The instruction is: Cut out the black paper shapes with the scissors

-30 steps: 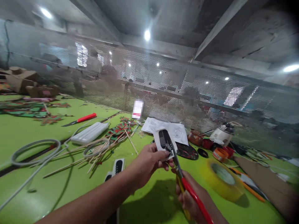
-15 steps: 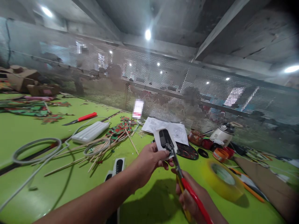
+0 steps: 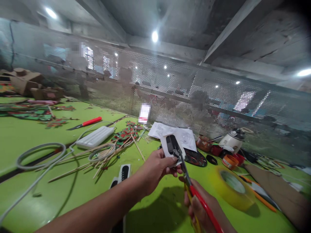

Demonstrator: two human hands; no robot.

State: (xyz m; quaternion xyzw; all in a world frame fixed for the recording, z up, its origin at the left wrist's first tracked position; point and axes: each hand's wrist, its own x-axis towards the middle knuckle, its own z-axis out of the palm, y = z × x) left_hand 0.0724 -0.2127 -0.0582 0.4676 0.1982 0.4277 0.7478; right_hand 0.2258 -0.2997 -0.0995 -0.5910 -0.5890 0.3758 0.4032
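Observation:
My left hand (image 3: 154, 170) pinches the lower edge of a small white card (image 3: 173, 142) with a black printed shape, held up above the green table. In my right hand (image 3: 213, 204) is a pair of scissors (image 3: 186, 173) with red and yellow handles. Their blades meet the card's right side, close to my left fingertips. Behind my left forearm lie white strips with black prints (image 3: 125, 171), partly hidden. Beyond the card are white sheets with line drawings (image 3: 155, 129).
Right of my hands sit a yellow tape roll (image 3: 233, 187), an orange-edged tool (image 3: 263, 197), a brown board (image 3: 272, 187) and paint jars (image 3: 229, 160). Leftward lie wooden sticks (image 3: 103, 160), a white power strip (image 3: 96, 137), cables and a red-handled knife (image 3: 91, 121). A perforated screen (image 3: 165, 94) stands behind.
Both hands, the card and the scissors keep nearly the same position. The whole view shifts very slightly. Behind the screen at left, a person has moved a little.

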